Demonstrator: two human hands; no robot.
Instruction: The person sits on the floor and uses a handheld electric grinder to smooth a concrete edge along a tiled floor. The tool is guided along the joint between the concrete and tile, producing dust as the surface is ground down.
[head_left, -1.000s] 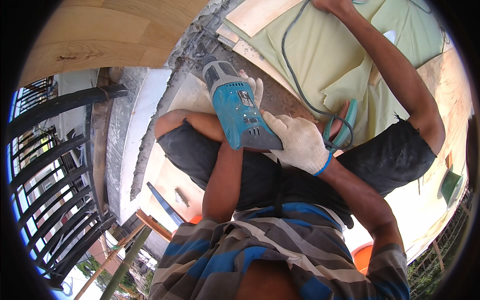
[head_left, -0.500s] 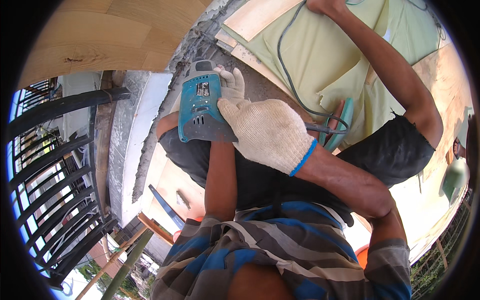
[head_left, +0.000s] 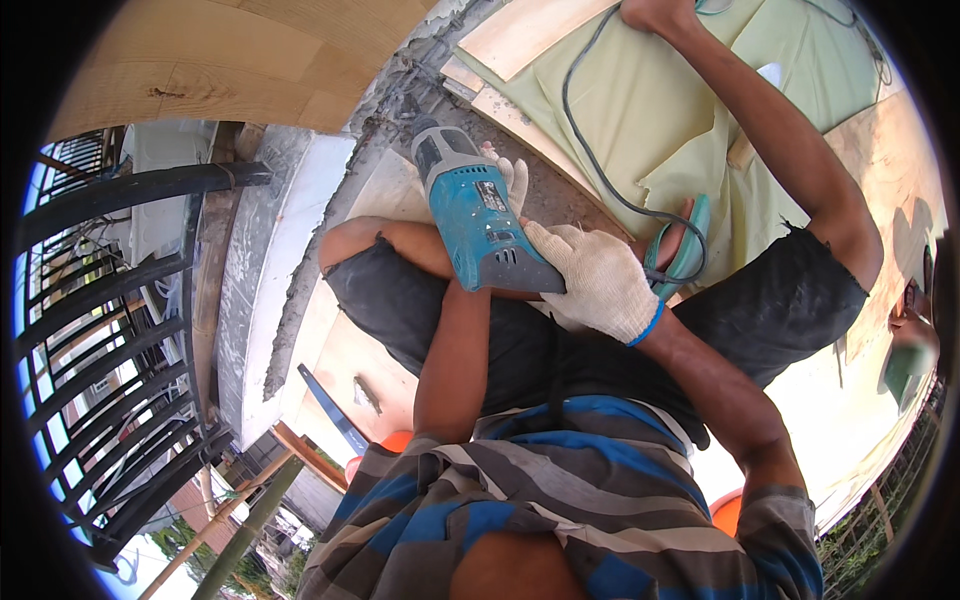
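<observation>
A teal and grey hammer drill (head_left: 487, 225) is held above my lap, its nose pointing up and left toward a rough strip of broken concrete (head_left: 395, 95). My right hand (head_left: 603, 283), in a cream knitted glove with a blue cuff, grips its rear end. My left hand (head_left: 516, 182), gloved too, supports the body from beneath. Only some of its fingers show along the far side; the palm is hidden by the machine. A dark power cord (head_left: 575, 120) loops from near my right foot up over the green sheet. I cannot make out whether the tip touches the concrete.
Wood flooring (head_left: 240, 60) lies at the far left, beyond the concrete strip. A black metal railing (head_left: 110, 280) stands on the left. Green sheeting (head_left: 640, 110) and loose boards (head_left: 520, 40) are ahead. A saw-like blue blade (head_left: 332, 408) lies by my left knee. Another person (head_left: 912, 335) shows at the right edge.
The hammer drill has swung and shifted to the right, its nose tilting further up and left. My right hand has moved right with its rear end; both hands keep hold.
</observation>
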